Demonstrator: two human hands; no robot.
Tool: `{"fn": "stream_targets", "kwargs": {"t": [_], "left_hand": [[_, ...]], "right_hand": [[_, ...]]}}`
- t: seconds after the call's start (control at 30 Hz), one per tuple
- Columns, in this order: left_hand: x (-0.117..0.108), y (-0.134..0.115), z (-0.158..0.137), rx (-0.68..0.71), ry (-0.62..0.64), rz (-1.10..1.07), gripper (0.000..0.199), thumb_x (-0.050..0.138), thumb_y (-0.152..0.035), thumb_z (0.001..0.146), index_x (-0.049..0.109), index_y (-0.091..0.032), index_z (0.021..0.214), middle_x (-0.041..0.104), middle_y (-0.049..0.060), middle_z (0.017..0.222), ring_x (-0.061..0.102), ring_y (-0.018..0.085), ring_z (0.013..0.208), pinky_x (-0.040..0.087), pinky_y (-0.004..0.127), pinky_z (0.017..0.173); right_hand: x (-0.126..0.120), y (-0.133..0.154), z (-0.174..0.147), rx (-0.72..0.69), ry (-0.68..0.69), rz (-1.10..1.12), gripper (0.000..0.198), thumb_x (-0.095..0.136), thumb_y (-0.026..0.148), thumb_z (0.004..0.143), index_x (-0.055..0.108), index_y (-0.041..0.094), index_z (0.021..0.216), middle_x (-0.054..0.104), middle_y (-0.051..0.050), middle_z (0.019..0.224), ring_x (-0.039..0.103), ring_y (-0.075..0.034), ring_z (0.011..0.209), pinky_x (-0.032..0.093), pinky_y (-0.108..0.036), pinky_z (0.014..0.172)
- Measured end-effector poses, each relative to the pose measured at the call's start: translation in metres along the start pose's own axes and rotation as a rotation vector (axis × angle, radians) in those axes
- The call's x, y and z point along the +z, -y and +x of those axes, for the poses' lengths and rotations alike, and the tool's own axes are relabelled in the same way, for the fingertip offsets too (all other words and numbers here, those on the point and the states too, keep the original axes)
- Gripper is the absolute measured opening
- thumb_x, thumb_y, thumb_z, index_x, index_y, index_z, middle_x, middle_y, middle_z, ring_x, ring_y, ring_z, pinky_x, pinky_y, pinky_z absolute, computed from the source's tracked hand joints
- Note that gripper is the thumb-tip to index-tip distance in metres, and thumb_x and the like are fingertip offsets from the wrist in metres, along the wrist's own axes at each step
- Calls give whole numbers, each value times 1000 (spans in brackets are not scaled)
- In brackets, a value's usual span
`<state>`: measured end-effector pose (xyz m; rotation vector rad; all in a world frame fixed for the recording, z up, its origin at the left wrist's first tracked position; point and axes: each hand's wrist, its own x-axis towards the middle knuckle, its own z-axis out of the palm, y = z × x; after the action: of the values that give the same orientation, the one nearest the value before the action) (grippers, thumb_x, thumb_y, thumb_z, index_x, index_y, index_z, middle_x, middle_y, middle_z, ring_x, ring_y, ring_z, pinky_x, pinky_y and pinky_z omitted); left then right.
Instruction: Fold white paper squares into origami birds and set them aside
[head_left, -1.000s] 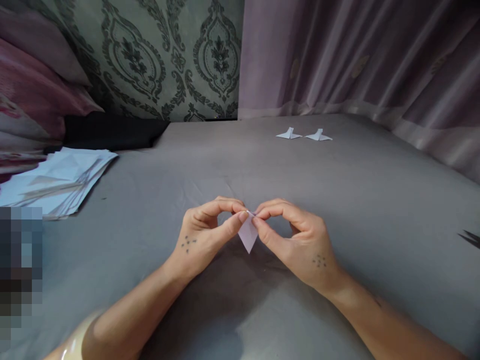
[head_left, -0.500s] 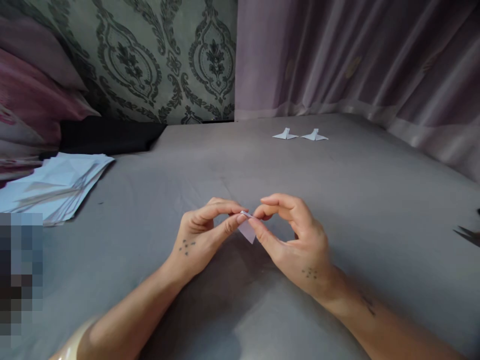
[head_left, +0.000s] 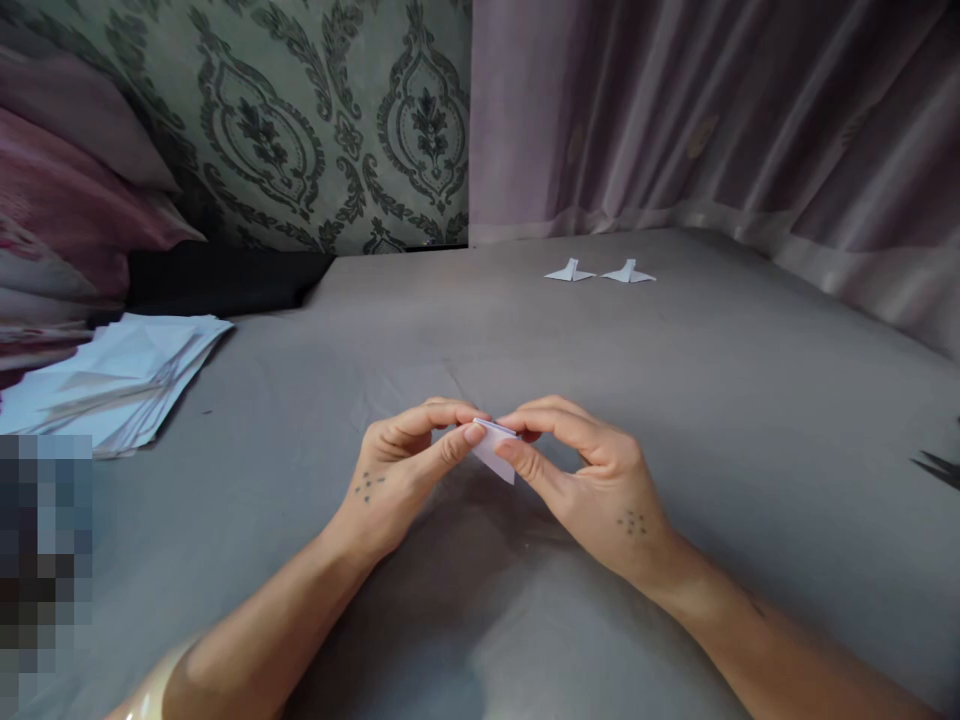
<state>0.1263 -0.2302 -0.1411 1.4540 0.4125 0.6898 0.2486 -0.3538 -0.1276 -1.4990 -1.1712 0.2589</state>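
Observation:
Between my two hands is a small piece of folded white paper (head_left: 495, 457), its layered edge on top and a flap hanging below. My left hand (head_left: 412, 460) pinches its left end between thumb and fingertips. At the right end, my right hand (head_left: 585, 470) has its thumb on the near face and its fingers behind the top edge. Both hands are above the grey sheet, and the far side of the paper is hidden. Two folded white paper figures with pointed wings, a left one (head_left: 570, 271) and a right one (head_left: 629, 272), stand farther back.
A stack of white paper sheets (head_left: 142, 375) lies at the left, in front of a black cloth (head_left: 225, 280). Dark pointed blades (head_left: 937, 467) poke in at the right edge. Behind the grey sheet (head_left: 360, 350) are a patterned wall (head_left: 345, 130) and a purple curtain (head_left: 637, 120).
My right thumb has shifted down the paper and my right fingers have flattened against its top edge. More of the folded edge and flap shows. My left hand has barely moved.

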Motion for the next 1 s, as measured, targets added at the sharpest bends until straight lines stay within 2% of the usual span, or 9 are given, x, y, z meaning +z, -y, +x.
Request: {"fn": "stream_targets", "kwargs": {"t": [0.2, 0.3, 0.4, 0.57, 0.63, 0.73, 0.87, 1.0], "left_hand": [[0, -3, 0, 28, 23, 101, 5, 71, -21, 79, 73, -24, 83, 69, 1, 84, 61, 15, 82, 47, 28, 78], [0, -5, -1, 114, 57, 227, 5, 69, -22, 81, 73, -23, 84, 69, 2, 84, 61, 16, 82, 47, 30, 81], [1, -4, -3, 210, 74, 309, 7, 67, -21, 82, 71, -22, 88, 69, 4, 86, 61, 17, 83, 46, 32, 83], [3, 0, -3, 218, 15, 210, 39, 73, -21, 77, 58, -23, 113, 66, 4, 91, 58, 18, 89, 44, 33, 88], [4, 2, -2, 231, 12, 161, 44, 74, -20, 76, 53, -24, 114, 65, 3, 93, 57, 17, 89, 43, 34, 89], [4, 1, -2, 238, -5, 156, 32, 73, -21, 76, 55, -23, 102, 64, 4, 94, 58, 17, 90, 44, 33, 88], [5, -3, -2, 182, 13, 206, 10, 71, -23, 79, 63, -19, 84, 65, 5, 93, 60, 18, 91, 44, 32, 88], [5, -5, -2, 163, -14, 176, 5, 71, -23, 79, 68, -19, 80, 67, 4, 91, 61, 17, 89, 46, 30, 87]], "right_hand": [[0, -3, -1, 33, 19, -3, 5, 64, 26, 85, 69, 25, 87, 66, 1, 82, 61, -14, 77, 51, -30, 73], [0, -4, -1, 30, 2, -18, 12, 67, 25, 83, 69, 26, 94, 66, 0, 85, 61, -15, 79, 52, -31, 74], [0, -5, 0, 63, 24, 4, 12, 67, 23, 83, 70, 26, 93, 66, 1, 82, 60, -14, 77, 52, -30, 74], [-2, -8, 2, 146, 5, 82, 9, 65, 26, 83, 72, 27, 89, 65, 1, 79, 61, -13, 74, 52, -28, 70], [-2, -11, 3, 164, -17, 111, 7, 66, 28, 83, 72, 26, 85, 65, 1, 79, 61, -13, 73, 51, -28, 70], [-2, -16, 4, 190, -31, 159, 7, 67, 32, 82, 71, 26, 84, 66, 1, 80, 61, -14, 74, 52, -29, 69], [-1, -20, 3, 229, -34, 215, 8, 69, 34, 80, 71, 27, 84, 67, 2, 79, 62, -14, 74, 52, -28, 69], [1, -20, 1, 250, -39, 258, 7, 70, 32, 79, 71, 28, 85, 66, 2, 79, 61, -13, 73, 52, -25, 68]]}}
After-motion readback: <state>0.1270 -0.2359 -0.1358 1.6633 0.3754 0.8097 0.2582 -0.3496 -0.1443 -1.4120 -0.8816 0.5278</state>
